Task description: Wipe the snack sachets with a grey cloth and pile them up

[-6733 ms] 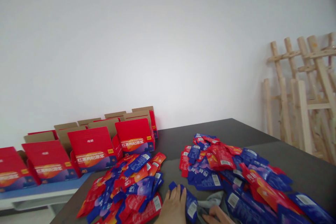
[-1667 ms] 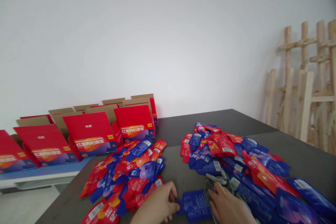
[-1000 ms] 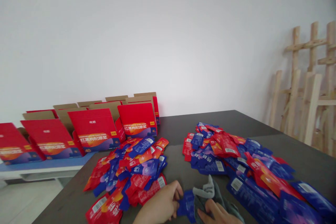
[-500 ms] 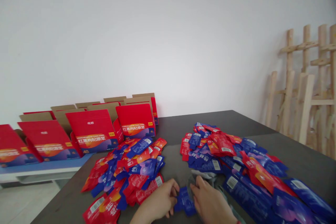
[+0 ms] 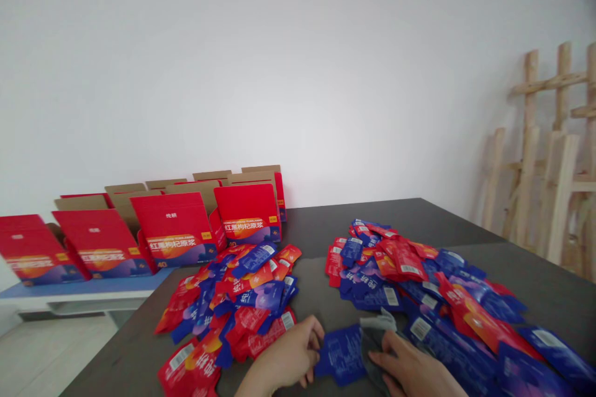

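A blue printed sachet (image 5: 343, 356) lies on the dark table between my two hands. My left hand (image 5: 295, 352) has its fingers closed on the sachet's left end. A grey cloth (image 5: 375, 332) is bunched in my right hand (image 5: 404, 361) and lies over the sachet's right end. Part of the sachet is hidden under the cloth. To the left of my left hand is a loose pile of red and blue sachets (image 5: 251, 298). Another such pile (image 5: 405, 260) spreads beyond and to the right of my right hand.
Several open red cartons (image 5: 174, 223) stand in rows on a low blue-topped bench (image 5: 116, 285) at the left. The dark table (image 5: 316, 229) runs back to a white wall. Wooden frames (image 5: 559, 186) lean at the far right.
My right hand and the cloth have shifted right along the blue sachet, and more of its printed face shows. My left hand keeps hold of its left end. The view has turned slightly left.
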Motion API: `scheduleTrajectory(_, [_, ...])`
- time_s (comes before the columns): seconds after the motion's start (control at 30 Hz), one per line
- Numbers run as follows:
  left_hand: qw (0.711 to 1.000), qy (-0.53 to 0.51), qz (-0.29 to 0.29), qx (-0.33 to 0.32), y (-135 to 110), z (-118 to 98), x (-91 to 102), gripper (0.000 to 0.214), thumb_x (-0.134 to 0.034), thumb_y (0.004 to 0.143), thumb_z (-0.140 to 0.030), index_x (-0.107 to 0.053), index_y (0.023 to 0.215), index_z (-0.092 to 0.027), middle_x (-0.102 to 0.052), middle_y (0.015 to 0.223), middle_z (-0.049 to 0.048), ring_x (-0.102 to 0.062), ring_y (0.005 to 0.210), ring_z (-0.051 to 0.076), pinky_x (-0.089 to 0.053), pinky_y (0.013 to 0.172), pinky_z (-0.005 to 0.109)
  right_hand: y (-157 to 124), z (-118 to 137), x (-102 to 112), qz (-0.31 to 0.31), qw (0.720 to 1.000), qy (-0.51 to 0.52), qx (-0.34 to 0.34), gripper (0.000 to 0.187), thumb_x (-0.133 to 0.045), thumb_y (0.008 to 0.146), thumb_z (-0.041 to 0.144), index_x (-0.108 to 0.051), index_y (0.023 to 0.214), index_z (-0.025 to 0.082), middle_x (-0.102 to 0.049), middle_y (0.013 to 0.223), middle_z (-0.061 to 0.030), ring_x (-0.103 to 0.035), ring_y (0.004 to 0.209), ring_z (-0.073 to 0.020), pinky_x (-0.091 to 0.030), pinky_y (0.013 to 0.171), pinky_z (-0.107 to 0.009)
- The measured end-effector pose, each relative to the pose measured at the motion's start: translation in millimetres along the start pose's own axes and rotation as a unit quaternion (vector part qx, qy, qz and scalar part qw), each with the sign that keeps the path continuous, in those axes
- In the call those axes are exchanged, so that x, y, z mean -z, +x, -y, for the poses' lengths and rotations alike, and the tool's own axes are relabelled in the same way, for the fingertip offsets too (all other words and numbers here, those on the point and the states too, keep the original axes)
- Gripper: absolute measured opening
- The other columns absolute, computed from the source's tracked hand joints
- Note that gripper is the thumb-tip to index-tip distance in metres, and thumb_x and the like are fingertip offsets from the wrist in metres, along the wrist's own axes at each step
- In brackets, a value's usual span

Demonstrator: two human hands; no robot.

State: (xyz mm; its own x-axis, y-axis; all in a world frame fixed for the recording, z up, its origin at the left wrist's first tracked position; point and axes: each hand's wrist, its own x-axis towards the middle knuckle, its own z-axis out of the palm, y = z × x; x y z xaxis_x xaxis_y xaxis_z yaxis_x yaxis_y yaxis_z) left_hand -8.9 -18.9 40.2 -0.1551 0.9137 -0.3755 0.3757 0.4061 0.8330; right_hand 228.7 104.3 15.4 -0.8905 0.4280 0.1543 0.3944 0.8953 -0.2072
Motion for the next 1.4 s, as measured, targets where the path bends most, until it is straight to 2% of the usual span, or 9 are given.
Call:
scheduleTrajectory(0.17, [1.000, -0.006, -0.026, 0.004, 1.5, -1.5, -2.7, 0.029, -0.045, 0.075, -0.001, -0.048, 0.096, -0.021, -0.049, 0.067, -0.0109, -0.048, 0.039, 0.004, -0.036, 0.032, 0.014, 30.1, 20.0, 10.1, -0.018, 0.994, -0.036, -0.098, 0.038, -0.041, 0.089, 0.010, -0.066, 0.116, 0.019, -0.060, 0.111, -0.0123, -0.066, 0.093, -0.0220, -0.054, 0.078, -0.034])
scheduleTrajectory(0.3, [0.999, -0.013, -0.031, 0.003, 6.6, 4.3, -3.7, 0.028, -0.050, 0.074, -0.002, -0.047, 0.094, -0.021, -0.049, 0.065, -0.0123, -0.042, 0.036, 0.003, -0.036, 0.032, 0.014, 51.3, 59.9, 9.1, 0.008, 0.999, -0.011, -0.029, 0.032, -0.050, 0.084, 0.013, -0.068, 0.108, 0.024, -0.061, 0.109, -0.0086, -0.063, 0.098, -0.0239, -0.053, 0.079, -0.034])
scheduleTrajectory(0.4, [0.999, -0.002, -0.033, -0.003, 7.2, 5.8, -3.1, 0.027, -0.049, 0.074, -0.002, -0.046, 0.093, -0.022, -0.048, 0.064, -0.0124, -0.042, 0.037, 0.004, -0.036, 0.033, 0.015, 54.1, 73.3, 7.4, 0.030, 1.000, -0.005, -0.007, 0.030, -0.054, 0.081, 0.013, -0.069, 0.104, 0.025, -0.062, 0.109, -0.0069, -0.062, 0.099, -0.0242, -0.053, 0.079, -0.033])
scheduleTrajectory(0.63, [0.999, -0.001, -0.049, -0.019, 4.5, 2.1, -2.8, 0.030, -0.048, 0.069, -0.006, -0.051, 0.095, -0.021, -0.048, 0.069, -0.0095, -0.042, 0.042, 0.005, -0.036, 0.031, 0.015, 35.9, 24.9, -3.2, -0.013, 0.992, -0.052, -0.110, 0.037, -0.040, 0.090, 0.013, -0.067, 0.115, 0.021, -0.061, 0.110, -0.0118, -0.066, 0.091, -0.0219, -0.055, 0.074, -0.033])
scheduleTrajectory(0.73, [0.994, -0.057, -0.083, -0.052, 6.4, -3.6, 2.8, 0.027, -0.046, 0.069, -0.012, -0.054, 0.093, -0.019, -0.048, 0.069, -0.0072, -0.046, 0.050, 0.007, -0.038, 0.034, 0.015, 30.1, 10.4, -8.8, -0.039, 0.991, -0.043, -0.117, 0.037, -0.038, 0.093, 0.015, -0.067, 0.115, 0.019, -0.062, 0.110, -0.0116, -0.067, 0.089, -0.0196, -0.054, 0.076, -0.031])
scheduleTrajectory(0.9, [0.945, -0.178, -0.230, -0.148, 4.9, -24.5, 34.9, 0.041, -0.049, 0.077, -0.039, -0.057, 0.111, -0.016, -0.037, 0.058, -0.0112, -0.038, 0.042, 0.007, -0.045, 0.041, 0.022, 27.9, 12.5, -13.0, -0.083, 0.991, -0.038, -0.102, 0.035, -0.039, 0.092, 0.015, -0.068, 0.112, 0.019, -0.063, 0.104, -0.0091, -0.067, 0.089, -0.0183, -0.053, 0.074, -0.027])
scheduleTrajectory(1.03, [0.904, -0.090, -0.381, -0.171, -3.6, -41.7, 76.5, 0.050, -0.042, 0.080, -0.045, -0.062, 0.112, -0.014, -0.052, 0.059, -0.0053, -0.057, 0.053, 0.014, -0.055, 0.058, 0.031, 27.8, 15.5, -11.2, -0.093, 0.990, -0.041, -0.101, 0.032, -0.041, 0.093, 0.015, -0.068, 0.110, 0.018, -0.063, 0.102, -0.0083, -0.067, 0.088, -0.0179, -0.053, 0.073, -0.027])
scheduleTrajectory(1.23, [0.849, 0.084, -0.510, -0.114, -15.3, -41.2, 133.6, 0.046, -0.032, 0.087, -0.034, -0.064, 0.114, -0.017, -0.066, 0.091, 0.0058, -0.065, 0.075, 0.019, -0.053, 0.072, 0.032, 26.4, 11.1, -17.1, -0.120, 0.989, -0.044, -0.076, 0.032, -0.039, 0.095, 0.015, -0.068, 0.107, 0.017, -0.063, 0.099, -0.0083, -0.067, 0.086, -0.0174, -0.052, 0.072, -0.027])
scheduleTrajectory(1.4, [0.816, 0.253, -0.519, -0.011, -20.9, -25.6, 146.4, 0.032, -0.041, 0.084, -0.022, -0.072, 0.091, -0.020, -0.066, 0.100, 0.0090, -0.062, 0.096, 0.024, -0.048, 0.088, 0.037, 25.7, 12.3, -16.8, -0.120, 0.989, -0.049, -0.073, 0.032, -0.038, 0.096, 0.017, -0.068, 0.108, 0.017, -0.063, 0.101, -0.0087, -0.067, 0.083, -0.0173, -0.052, 0.069, -0.028])
